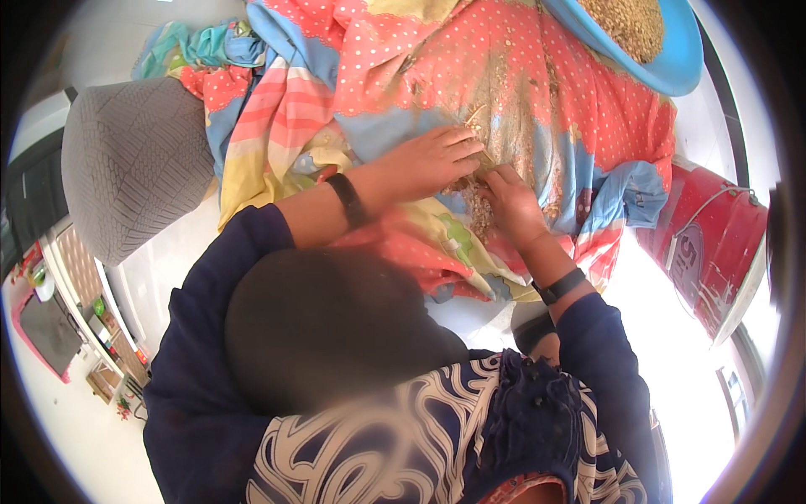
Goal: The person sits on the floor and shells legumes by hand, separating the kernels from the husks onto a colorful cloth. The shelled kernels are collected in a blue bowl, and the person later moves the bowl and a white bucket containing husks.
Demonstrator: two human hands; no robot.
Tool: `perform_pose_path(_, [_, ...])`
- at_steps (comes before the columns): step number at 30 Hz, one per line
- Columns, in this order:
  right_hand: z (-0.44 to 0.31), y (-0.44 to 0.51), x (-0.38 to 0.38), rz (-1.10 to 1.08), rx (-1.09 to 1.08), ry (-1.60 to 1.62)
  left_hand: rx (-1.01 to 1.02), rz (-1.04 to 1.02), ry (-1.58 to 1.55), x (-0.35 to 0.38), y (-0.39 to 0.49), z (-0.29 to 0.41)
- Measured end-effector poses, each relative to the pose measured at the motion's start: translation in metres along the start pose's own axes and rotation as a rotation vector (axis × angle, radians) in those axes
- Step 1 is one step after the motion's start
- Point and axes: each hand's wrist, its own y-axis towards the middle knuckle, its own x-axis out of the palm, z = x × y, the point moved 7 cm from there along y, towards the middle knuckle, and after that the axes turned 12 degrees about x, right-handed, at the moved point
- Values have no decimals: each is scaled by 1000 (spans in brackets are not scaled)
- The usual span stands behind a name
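My left hand (431,160) reaches in from the left, back upward, its fingers bent over a small bunch of dried plant stalks (476,116) whose tips stick out past the fingertips. Close beside it, on the right, my right hand (516,205) pinches the lower end of the same dry bunch between thumb and fingers. Both hands are just above a patterned cloth (409,82), red with white dots, blue and yellow. Loose husks and grain-like bits (482,217) lie on the cloth under and around the hands. My fingers partly hide the bunch.
A blue plastic basin (683,53) with a heap of grain-like seeds (630,28) stands at the upper right. A red bucket (699,233) with a wire handle is at the right. At the left is a stool or pouf with a grey knitted cover (138,164). The cloth hangs in folds towards me.
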Motion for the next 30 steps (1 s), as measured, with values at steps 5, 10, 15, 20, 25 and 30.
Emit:
perform_pose_path(5, [-5, -6, 6, 32, -65, -118, 22, 12, 46, 3, -5, -2])
perform_pose_path(10, [17, 3, 4, 41, 138, 184, 11, -18, 16, 5, -7, -15])
perform_pose_path(15, [29, 5, -3, -1, 276, 292, -33, -32, -59, 7, -7, -22])
perform_pose_path(20, [19, 7, -10, -21, 316, 402, -183, 169, -240, -4, -5, -28])
perform_pose_path(25, [15, 5, 0, -291, 567, 698, -176, 187, -270, -10, 0, -25])
perform_pose_path(30, [16, 1, -1, -424, 646, 665, -157, 188, -281, -8, 5, -18])
